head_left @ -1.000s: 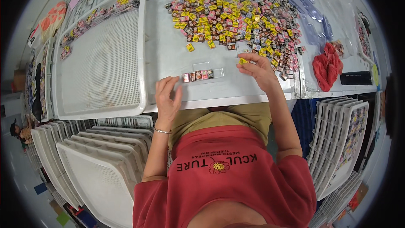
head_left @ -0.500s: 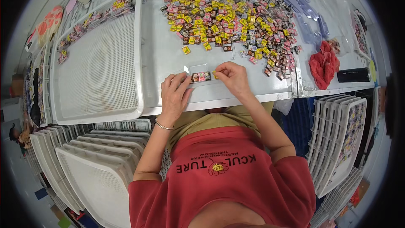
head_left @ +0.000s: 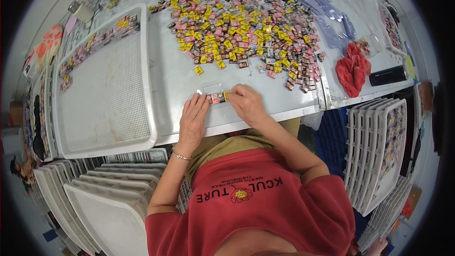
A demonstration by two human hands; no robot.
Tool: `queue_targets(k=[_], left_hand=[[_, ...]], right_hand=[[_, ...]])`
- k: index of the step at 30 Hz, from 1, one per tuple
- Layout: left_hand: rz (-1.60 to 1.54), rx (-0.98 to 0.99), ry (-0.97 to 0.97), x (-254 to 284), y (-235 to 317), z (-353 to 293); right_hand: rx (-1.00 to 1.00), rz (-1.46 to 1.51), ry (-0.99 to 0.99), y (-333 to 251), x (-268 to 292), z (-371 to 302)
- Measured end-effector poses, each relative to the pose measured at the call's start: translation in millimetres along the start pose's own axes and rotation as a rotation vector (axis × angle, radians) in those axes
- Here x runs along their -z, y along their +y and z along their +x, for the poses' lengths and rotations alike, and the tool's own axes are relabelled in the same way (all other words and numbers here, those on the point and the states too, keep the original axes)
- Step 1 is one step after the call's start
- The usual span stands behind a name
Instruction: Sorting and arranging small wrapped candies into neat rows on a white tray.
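Note:
Near the table's front edge lies a short row of small wrapped pieces [head_left: 215, 98], pink, brown and dark, with a clear plastic blister [head_left: 212, 88] just behind them. My left hand [head_left: 192, 118] rests with straight fingers at the row's left end, its fingertips touching it and covering that end. At the right end, thumb and forefinger of my right hand [head_left: 247, 105] pinch a small yellow piece [head_left: 226, 96] against the row. Beyond both hands spreads a large heap of similar small pieces [head_left: 237, 28] in yellow, pink, brown and black.
On the left stands a white mesh tray [head_left: 106, 90] with pieces along its far edge. A red cloth [head_left: 351, 72], a black cylinder [head_left: 388, 76] and purple-blue plastic trays [head_left: 327, 12] lie at right. Stacked white trays [head_left: 109, 194] sit below the table; others [head_left: 374, 147] stand right.
My right hand has moved in to the left, bringing the yellow piece up against the row's end. My left hand's fingers have straightened and drawn together. The view has shifted slightly.

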State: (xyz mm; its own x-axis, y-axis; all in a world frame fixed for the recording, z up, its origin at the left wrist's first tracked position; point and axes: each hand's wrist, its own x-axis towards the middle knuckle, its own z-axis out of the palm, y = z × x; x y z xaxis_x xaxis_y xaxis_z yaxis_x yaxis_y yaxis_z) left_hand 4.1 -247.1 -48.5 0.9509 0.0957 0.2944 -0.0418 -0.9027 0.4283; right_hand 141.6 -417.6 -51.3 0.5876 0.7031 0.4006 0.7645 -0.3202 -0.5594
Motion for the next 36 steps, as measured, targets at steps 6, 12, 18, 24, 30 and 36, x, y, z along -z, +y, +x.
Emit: queue_targets(k=[6,12,18,24,30,36], left_hand=[[-0.019,0.019,0.055,-3.4,0.9,-7.3],[-0.346,0.215,0.255,30.8,17.0,-0.8],[-2.026,-0.665,-0.328,185.2,102.7,42.0],[-2.131,-1.015,-0.818,233.3,146.5,9.6],[-1.983,-1.067,-0.831,185.9,145.1,40.8],[-1.833,-1.088,-0.844,141.9,135.6,78.5]], right_hand=[[-0.238,0.378,0.168,50.0,19.7,11.2],[-0.269,0.373,0.221,74.3,48.0,61.6],[0.067,0.171,-0.020,52.7,-5.4,97.5],[-0.095,0.194,-0.133,42.1,-41.3,117.9],[-0.202,0.413,0.128,54.5,-42.0,156.5],[-0.014,0.161,-0.239,32.7,-69.1,177.4]])
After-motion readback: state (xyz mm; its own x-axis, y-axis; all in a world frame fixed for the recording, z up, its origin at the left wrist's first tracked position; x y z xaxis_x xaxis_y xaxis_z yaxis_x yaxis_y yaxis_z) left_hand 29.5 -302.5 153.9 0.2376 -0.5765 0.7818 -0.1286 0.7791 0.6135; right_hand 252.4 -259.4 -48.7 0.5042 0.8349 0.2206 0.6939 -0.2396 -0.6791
